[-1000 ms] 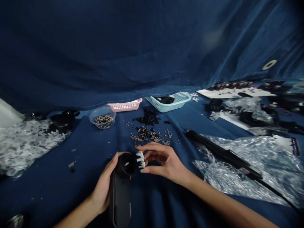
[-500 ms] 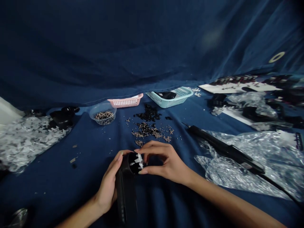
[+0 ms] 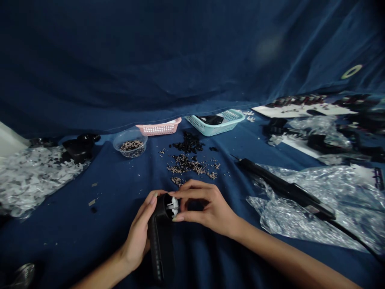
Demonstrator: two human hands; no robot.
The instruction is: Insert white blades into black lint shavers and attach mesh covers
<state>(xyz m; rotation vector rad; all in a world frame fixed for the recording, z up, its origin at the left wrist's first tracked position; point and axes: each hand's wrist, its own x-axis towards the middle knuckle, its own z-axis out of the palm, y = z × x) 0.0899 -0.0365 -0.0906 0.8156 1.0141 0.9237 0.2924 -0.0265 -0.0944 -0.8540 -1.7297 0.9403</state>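
A black housing with a long handle [image 3: 161,245] stands at the bottom centre, its round opening turned to the right. My left hand [image 3: 140,233] is wrapped round its upper left side. Between the thumb and fingers of my right hand [image 3: 207,204] is a white plastic part [image 3: 173,206], held at the mouth of the opening. Part of it lies inside the rim. Beyond my hands are small screws [image 3: 192,165] in loose heaps and a pile of small black pieces [image 3: 189,142].
A screwdriver with a cable [image 3: 285,190] lies on clear plastic bags [image 3: 300,224] at the right. Behind are a clear bowl of screws [image 3: 130,145], a pink basket [image 3: 159,129] and a turquoise basket [image 3: 218,129]. White parts in a bag [image 3: 39,176] lie at the left.
The white part has turned and now sits more upright across the housing's opening. The housing has tilted slightly, and both hands keep nearly the same places.
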